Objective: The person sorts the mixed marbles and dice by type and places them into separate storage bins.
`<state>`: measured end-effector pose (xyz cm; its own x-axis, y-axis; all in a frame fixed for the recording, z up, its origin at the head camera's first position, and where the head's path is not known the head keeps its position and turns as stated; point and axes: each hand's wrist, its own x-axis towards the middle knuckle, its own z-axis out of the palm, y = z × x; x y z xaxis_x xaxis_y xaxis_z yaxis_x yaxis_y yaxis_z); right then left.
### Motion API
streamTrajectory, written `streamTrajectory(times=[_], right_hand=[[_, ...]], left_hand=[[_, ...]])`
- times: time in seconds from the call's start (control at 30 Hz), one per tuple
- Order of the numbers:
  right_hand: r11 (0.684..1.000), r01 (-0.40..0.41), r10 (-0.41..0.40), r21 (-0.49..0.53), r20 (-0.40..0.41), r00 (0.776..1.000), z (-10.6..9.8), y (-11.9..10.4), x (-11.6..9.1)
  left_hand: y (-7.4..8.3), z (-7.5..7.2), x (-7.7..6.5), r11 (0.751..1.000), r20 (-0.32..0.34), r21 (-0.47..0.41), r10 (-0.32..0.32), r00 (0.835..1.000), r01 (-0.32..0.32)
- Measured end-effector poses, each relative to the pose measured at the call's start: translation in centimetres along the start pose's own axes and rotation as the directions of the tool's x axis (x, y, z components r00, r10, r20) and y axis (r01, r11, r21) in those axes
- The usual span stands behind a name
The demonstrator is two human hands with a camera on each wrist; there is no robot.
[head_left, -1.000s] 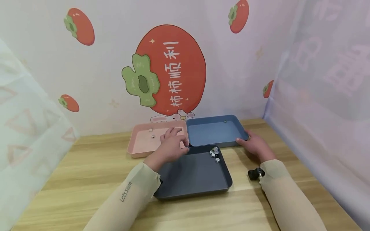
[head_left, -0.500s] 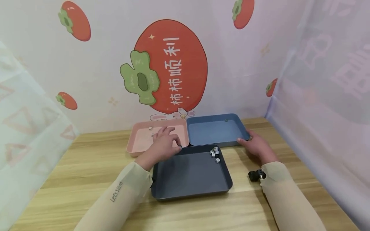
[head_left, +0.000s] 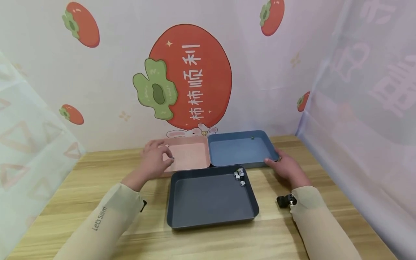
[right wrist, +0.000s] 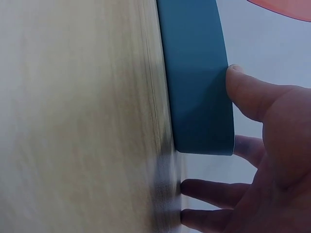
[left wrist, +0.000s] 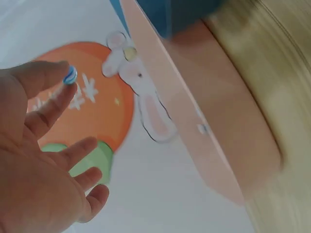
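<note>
My left hand (head_left: 153, 160) is over the left part of the pink tray (head_left: 191, 168). Its thumb and forefinger pinch a small round marble (left wrist: 70, 75) with a blue and white swirl; the other fingers are spread. One white die (head_left: 167, 146) shows in the pink tray beside the fingers. At the right front corner of the blue tray (head_left: 238, 166), my right hand (head_left: 287, 168) grips the wall. Its thumb lies on the rim and the forefinger goes behind the wall, while two more fingertips (right wrist: 187, 187) reach down to the table.
A dark grey tray (head_left: 211, 224) stands in front of the other two, with several white dice (head_left: 239, 174) in its far right corner. Inside the blue tray, near the back wall, lies a small greenish ball (head_left: 252, 138). A printed cloth backdrop (head_left: 110, 83) rises behind the trays.
From above the dark tray's far left edge, my left hand has moved left over the pink tray, carrying the marble. The right hand stays at the blue tray's corner.
</note>
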<state>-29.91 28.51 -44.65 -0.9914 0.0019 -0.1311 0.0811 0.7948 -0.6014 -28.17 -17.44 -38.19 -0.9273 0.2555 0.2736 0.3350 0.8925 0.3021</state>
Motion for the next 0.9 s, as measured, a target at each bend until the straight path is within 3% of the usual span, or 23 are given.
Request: streamTrajectory(times=[0.13,0.33,0.5,0.7,0.9], right_hand=[[1.000,-0.004,0.004,0.006,0.005,1.000,0.1,0.1,0.0],[1.000,-0.001,0.001,0.004,0.015,1.000,0.2,0.1,0.2],[1.000,0.008,-0.008,0.003,0.008,1.000,0.2,0.0,0.2],[1.000,-0.004,0.004,-0.002,0.018,1.000,0.2,0.3,0.1],[1.000,0.000,0.000,0.003,0.011,1.000,0.1,0.1,0.2]], left_hand=[[-1.8,-0.6,-0.3,0.998,0.006,-0.011,-0.060,0.998,0.060],[-4.3,-1.6,-0.8,0.991,-0.025,0.059,-0.116,0.993,0.117],[-5.1,-2.1,-1.3,0.988,-0.019,0.068,-0.136,0.991,0.137],[-4.4,-1.5,-1.2,0.988,0.049,0.061,-0.144,0.988,0.141],[-1.3,0.0,0.5,0.993,0.061,0.005,-0.118,0.991,0.118]])
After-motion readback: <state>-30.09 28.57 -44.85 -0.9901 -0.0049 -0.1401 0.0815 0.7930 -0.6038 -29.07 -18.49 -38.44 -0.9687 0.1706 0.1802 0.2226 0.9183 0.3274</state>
